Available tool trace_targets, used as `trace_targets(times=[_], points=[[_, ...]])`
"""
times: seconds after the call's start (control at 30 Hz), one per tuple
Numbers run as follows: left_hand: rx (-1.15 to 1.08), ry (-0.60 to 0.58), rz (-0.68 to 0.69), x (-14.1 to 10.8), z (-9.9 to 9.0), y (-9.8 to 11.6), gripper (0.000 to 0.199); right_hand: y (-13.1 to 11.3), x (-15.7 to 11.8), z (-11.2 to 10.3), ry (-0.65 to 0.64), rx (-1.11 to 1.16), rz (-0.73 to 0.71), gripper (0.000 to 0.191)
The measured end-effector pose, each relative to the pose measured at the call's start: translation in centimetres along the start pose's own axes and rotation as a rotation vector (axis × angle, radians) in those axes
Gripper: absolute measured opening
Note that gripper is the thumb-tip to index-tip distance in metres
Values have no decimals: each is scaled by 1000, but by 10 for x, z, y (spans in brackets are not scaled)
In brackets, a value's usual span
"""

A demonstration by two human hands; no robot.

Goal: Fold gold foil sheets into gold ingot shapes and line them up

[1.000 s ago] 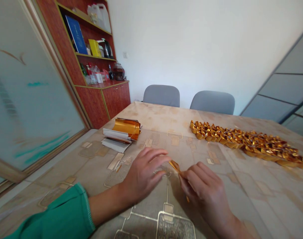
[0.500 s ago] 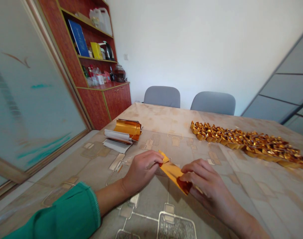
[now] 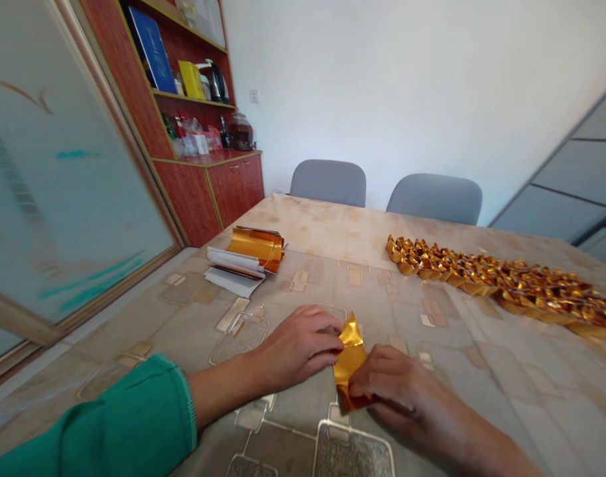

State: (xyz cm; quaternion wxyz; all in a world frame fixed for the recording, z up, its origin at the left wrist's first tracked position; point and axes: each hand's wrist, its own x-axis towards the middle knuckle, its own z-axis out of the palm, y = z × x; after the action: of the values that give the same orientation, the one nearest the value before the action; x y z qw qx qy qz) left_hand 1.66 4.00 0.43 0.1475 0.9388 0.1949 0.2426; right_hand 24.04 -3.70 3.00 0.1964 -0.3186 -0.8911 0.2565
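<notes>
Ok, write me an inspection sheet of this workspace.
Surface: patterned table, shiny in places.
Job's things: partly folded gold piece between the hands; curled gold and white sheets in a pile at left; folded gold shapes massed at right.
Clutter: mixed items on the cabinet, away from the work.
Hands: left hand has its fingers at the piece's left edge, grip unclear; right hand holds its near end.
Cables: nothing seen.
Surroundings: two gray chairs behind the table, wall socket.
</notes>
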Motion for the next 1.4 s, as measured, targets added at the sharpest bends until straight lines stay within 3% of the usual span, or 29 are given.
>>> trace_targets(times=[0.1, 0.17, 0.27, 0.4, 0.63, 0.7, 0.77, 0.93, 1.13, 1.4], points=[[-27, -18, 42, 2, 2, -1, 17, -11, 5, 5, -12, 3, -44, 12], [-20, -25, 81, 2, 3, -3, 16, -13, 6, 5, 0, -49, -34, 18], [50, -25, 113, 0, 2, -5, 16, -5, 4, 1, 75, -125, 18, 24], [90, -27, 88, -1, 0, -3, 16, 7, 0, -3, 60, -146, 72, 20], [-83, -16, -32, -15, -13, 31, 13, 6, -1, 4, 69, -168, 102, 14], [-85, -37, -77, -23, -11, 43, 38, 6, -1, 8, 86, -162, 113, 11], [-28, -63, -102, -30, -7, 51, 48, 6, 0, 11, 110, -161, 129, 12], [54, -64, -169, -39, 4, 58, 10, 1, 1, 12, 124, -104, 162, 14], [-79, -25, -298, -47, 2, 62, 9, 0, 0, 9, 143, -15, 189, 11], [-122, 63, -347, -53, 6, 63, 17, 2, 6, 24, 213, -25, 317, 18]])
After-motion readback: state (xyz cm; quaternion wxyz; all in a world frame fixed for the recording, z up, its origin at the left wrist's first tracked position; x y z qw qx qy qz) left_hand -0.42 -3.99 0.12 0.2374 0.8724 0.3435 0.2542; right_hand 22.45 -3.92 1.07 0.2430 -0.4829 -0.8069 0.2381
